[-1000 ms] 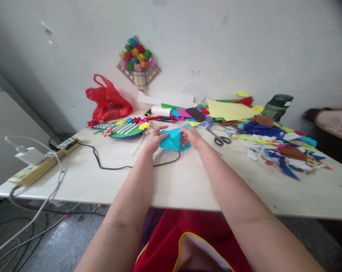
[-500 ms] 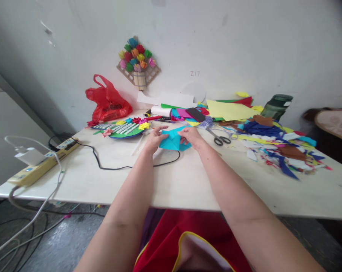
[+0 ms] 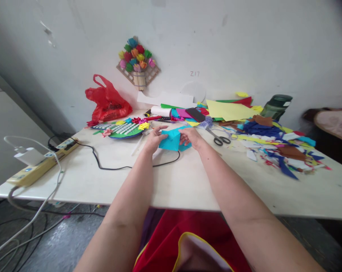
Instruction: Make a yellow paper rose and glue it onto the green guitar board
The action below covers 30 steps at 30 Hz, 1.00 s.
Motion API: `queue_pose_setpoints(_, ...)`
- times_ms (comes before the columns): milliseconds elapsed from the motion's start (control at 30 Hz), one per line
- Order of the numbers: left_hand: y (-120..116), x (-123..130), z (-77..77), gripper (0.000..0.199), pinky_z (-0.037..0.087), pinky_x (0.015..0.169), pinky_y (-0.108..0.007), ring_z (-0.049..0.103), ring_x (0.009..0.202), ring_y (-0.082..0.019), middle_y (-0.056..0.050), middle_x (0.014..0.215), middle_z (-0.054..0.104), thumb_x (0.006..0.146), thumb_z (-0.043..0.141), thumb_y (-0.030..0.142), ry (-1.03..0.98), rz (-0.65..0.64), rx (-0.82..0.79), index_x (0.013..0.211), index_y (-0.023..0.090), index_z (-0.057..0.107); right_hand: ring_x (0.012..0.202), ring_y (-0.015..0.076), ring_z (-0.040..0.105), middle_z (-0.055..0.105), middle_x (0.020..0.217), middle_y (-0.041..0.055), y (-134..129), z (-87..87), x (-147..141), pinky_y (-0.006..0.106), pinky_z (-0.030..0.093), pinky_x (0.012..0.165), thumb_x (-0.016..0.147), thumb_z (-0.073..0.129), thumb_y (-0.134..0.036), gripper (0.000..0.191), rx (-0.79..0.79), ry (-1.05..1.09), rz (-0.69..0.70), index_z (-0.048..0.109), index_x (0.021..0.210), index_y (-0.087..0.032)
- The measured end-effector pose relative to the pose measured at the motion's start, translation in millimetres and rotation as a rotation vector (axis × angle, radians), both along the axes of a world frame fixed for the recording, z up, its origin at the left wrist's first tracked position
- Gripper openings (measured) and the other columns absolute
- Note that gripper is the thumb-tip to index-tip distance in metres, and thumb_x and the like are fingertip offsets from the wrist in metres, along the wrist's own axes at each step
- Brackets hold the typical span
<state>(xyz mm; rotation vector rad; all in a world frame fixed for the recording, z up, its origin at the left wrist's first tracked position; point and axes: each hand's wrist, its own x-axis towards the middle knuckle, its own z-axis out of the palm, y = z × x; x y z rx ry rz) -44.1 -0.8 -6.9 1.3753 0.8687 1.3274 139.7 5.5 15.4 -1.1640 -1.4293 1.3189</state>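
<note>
A piece of folded light-blue paper [image 3: 170, 141] is between my two hands, just above the middle of the table. My left hand [image 3: 154, 139] grips its left side, with the thumb on the face and the fingers partly spread behind. On the right edge, my right hand [image 3: 190, 136] is closed, its curled fingers pinching the paper. More blue paper shows under and behind that hand. Near my right hand lie black-handled scissors [image 3: 222, 141]. A decorated green board [image 3: 122, 132] with rolled-paper sticks and paper flowers rests to the left of my left hand.
Coloured paper scraps [image 3: 287, 151] cover the right side. Yellow paper [image 3: 230, 110], a dark phone [image 3: 195, 114] and a green bottle [image 3: 275, 107] stand or lie at the back. A red plastic bag [image 3: 108, 104], a power strip [image 3: 43, 164] and a black cable [image 3: 114, 169] are left.
The blue paper's front flap now lies flatter, its fold lines less visible. My right fingers have shifted slightly along its right edge; my left hand stays nearly still.
</note>
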Motion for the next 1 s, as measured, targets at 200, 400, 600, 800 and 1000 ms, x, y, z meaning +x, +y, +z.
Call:
queue_pose_setpoints(200, -3.3, 1.3, 3.6, 0.053, 0.035, 0.049, -0.021, 0.047, 0.045, -0.008, 0.007, 0.052, 0.051, 0.055, 0.073, 0.026, 0.014, 0.003, -0.014, 0.106, 0.018, 0.06, 0.042, 0.0123, 0.054, 0.057, 0.048, 0.0003, -1.3, -0.1, -3.0, 0.021, 0.03, 0.035, 0.074, 0.063, -0.031, 0.024, 0.063, -0.075, -0.046, 0.053, 0.056, -0.017)
queue_pose_setpoints(400, -3.8, 2.7, 3.9, 0.054, 0.033, 0.047, -0.02, 0.045, 0.044, -0.007, 0.008, 0.052, 0.05, 0.056, 0.074, 0.025, 0.005, -0.022, -0.005, 0.106, 0.016, 0.059, 0.042, 0.0118, 0.052, 0.055, 0.045, -0.0004, -3.1, 2.1, -5.4, 0.021, 0.031, 0.037, 0.073, 0.062, -0.025, 0.025, 0.116, -0.138, -0.081, 0.05, 0.052, -0.017)
queue_pose_setpoints(600, 0.0, 2.0, 0.1, 0.058, 0.036, 0.05, -0.02, 0.05, 0.048, -0.008, 0.006, 0.057, 0.055, 0.056, 0.075, 0.024, 0.005, -0.062, -0.023, 0.111, 0.017, 0.056, 0.046, 0.0102, 0.049, 0.05, 0.047, -0.0017, 0.2, -2.5, -3.7, 0.022, 0.035, 0.04, 0.076, 0.061, -0.04, 0.032, 0.147, -0.169, -0.006, 0.05, 0.058, -0.017)
queue_pose_setpoints(800, -1.1, 2.9, 1.1, 0.064, 0.04, 0.054, -0.023, 0.055, 0.054, -0.011, 0.003, 0.065, 0.061, 0.055, 0.076, 0.026, 0.013, -0.077, -0.045, 0.114, 0.016, 0.054, 0.04, 0.0087, 0.044, 0.046, 0.042, -0.0041, 0.0, -5.2, -7.8, 0.022, 0.037, 0.04, 0.07, 0.064, -0.036, 0.03, 0.171, -0.171, -0.012, 0.048, 0.052, -0.018)
queue_pose_setpoints(1000, -2.3, 3.3, 2.7, 0.07, 0.041, 0.054, -0.024, 0.055, 0.053, -0.011, 0.002, 0.066, 0.062, 0.052, 0.077, 0.026, -0.03, -0.071, -0.078, 0.116, 0.014, 0.053, 0.042, 0.0084, 0.04, 0.041, 0.043, -0.0049, -0.4, -2.4, -8.9, 0.022, 0.035, 0.04, 0.068, 0.062, -0.035, 0.027, 0.22, -0.17, -0.051, 0.049, 0.05, -0.018)
